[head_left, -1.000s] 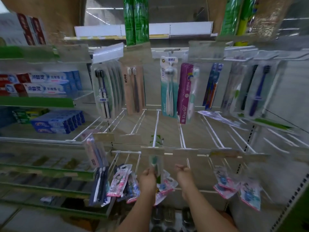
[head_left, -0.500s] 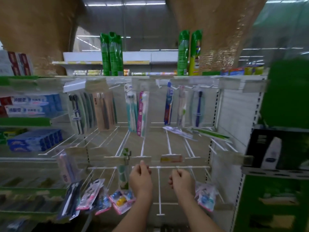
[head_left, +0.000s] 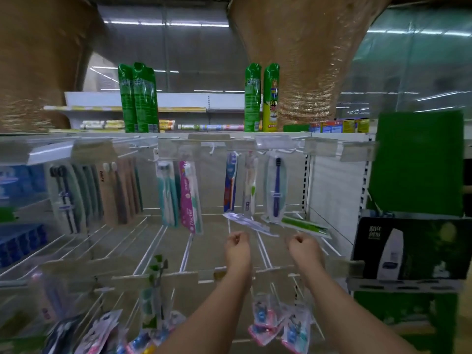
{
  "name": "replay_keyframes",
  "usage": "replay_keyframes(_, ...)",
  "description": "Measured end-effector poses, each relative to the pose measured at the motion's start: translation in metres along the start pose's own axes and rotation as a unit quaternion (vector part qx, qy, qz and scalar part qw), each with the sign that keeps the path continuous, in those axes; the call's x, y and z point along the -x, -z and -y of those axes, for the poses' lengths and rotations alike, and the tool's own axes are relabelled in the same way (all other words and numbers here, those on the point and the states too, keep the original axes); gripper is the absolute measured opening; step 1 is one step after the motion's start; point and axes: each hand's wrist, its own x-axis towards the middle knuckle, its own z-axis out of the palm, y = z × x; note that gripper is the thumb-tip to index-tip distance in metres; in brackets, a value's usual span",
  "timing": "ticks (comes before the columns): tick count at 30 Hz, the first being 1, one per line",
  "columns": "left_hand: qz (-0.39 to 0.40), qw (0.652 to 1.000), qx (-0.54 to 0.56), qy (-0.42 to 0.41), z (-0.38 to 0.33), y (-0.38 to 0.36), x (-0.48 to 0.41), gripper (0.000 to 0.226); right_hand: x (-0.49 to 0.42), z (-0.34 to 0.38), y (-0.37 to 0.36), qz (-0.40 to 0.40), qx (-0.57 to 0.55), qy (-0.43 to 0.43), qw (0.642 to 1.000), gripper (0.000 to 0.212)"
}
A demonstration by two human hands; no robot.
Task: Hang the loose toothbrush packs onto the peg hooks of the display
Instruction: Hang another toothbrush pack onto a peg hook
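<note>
Our left hand (head_left: 236, 247) and right hand (head_left: 304, 247) seem clenched, empty; a hasty reach could nudge the loose pack (head_left: 249, 223) between the hooks (head_left: 186, 251).

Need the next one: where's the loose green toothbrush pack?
Head view, right of centre: green pack lies flat on the peg hooks just beyond the right hand, under the hanging dark-blue pack.

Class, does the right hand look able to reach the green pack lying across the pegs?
Probably yes: the right hand seems empty, close below the green pack, nothing between them.
</note>
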Motion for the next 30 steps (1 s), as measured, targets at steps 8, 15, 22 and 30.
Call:
replay_keyframes(8,0.070,0.997,-0.017,0.038,0.001,-0.034,-0.054,0.014,-0.065,0.004,-0.032,0.057,-0.058,-0.033,0.996,0.021)
replay_keyframes(15,0.084,0.991,-0.004,0.105,0.010,-0.052,-0.094,0.029,-0.107,-0.002,-0.058,0.111,-0.142,-0.137,0.974,0.020)
replay_keyframes(22,0.075,0.981,0.037,0.176,0.026,-0.068,-0.125,0.047,-0.132,-0.011,-0.071,0.081,-0.218,-0.181,0.956,0.018)
replay_keyframes(30,0.074,0.986,0.045,0.140,0.031,-0.071,-0.131,0.016,-0.141,-0.027,-0.076,0.111,-0.169,-0.176,0.963,0.025)
